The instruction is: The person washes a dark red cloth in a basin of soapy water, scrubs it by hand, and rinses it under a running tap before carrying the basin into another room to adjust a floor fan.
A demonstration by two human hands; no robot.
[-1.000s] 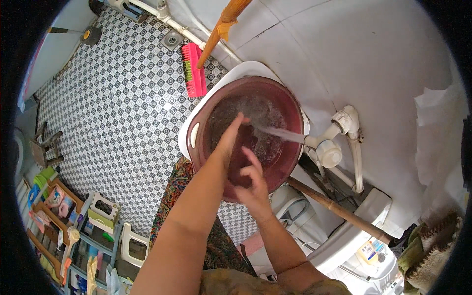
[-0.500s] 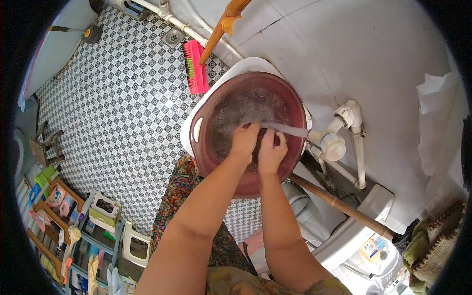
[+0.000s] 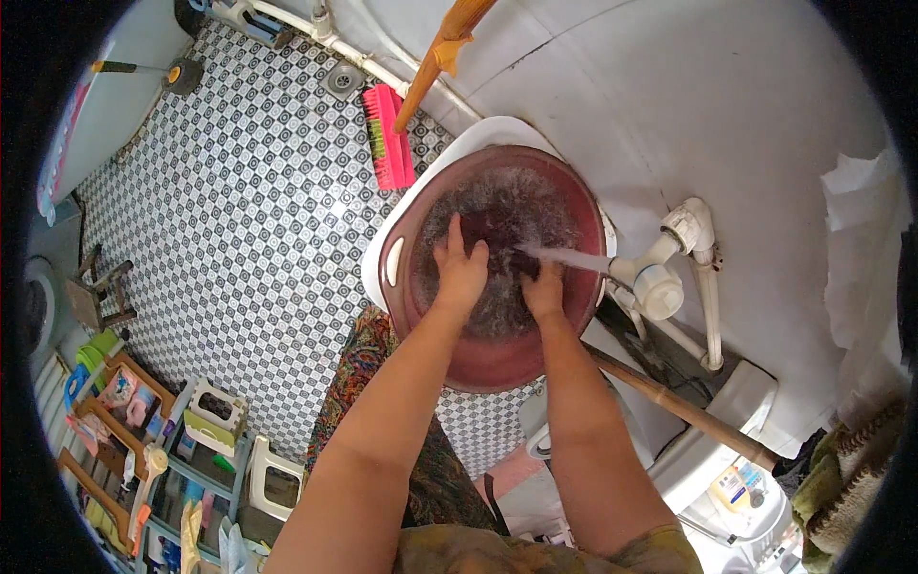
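Observation:
A maroon plastic basin (image 3: 478,378) stands in a white sink (image 3: 382,244), with foamy, churning water inside. From the white tap (image 3: 655,285) on the right a stream of water (image 3: 574,256) pours into it. Dark cloth (image 3: 492,228) lies loosely spread in the water, its outline blurred by bubbles. My left hand (image 3: 462,273) is over the basin's left half, fingers apart, at the cloth's left edge. Just under the stream, my right hand (image 3: 545,290) dips into the water beside the cloth. Its fingertips are hidden by water and splash.
A pink brush head (image 3: 390,143) on a wooden pole (image 3: 435,67) leans beyond the basin. A bamboo pole (image 3: 669,397) crosses a white toilet at right. Shelves with stools and bottles (image 3: 196,478) stand lower left, a small wooden stool (image 3: 100,292) farther off on the patterned tile floor.
My hands were close together, gripping the bunched dark cloth under the stream. Now they have moved apart, the left hand has let go, and the cloth spreads in the water.

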